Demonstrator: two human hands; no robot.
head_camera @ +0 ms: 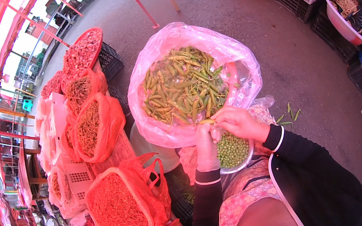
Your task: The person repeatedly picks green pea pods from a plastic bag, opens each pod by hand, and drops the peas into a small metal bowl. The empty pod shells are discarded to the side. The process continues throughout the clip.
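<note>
Both hands meet just above a bowl of shelled green peas [233,151] on the lap. A yellowish-green pea pod [207,121] lies between the fingertips. My left hand [206,145] pinches the pod from the left, and my right hand [237,122] holds its right end. Beyond them is a large open plastic bag [141,94] full of pea pods [181,91]. The bowl's near edge rests against a floral apron [250,198]. The hands hide the bowl's far part.
On the left, a wooden board [121,143] bears red bags of dried goods [113,204] and a red tray [100,36]. A few pods [290,115] lie on the pavement at right. Black crates [292,2] with vegetables line the far right. A red pole [139,2] stands ahead.
</note>
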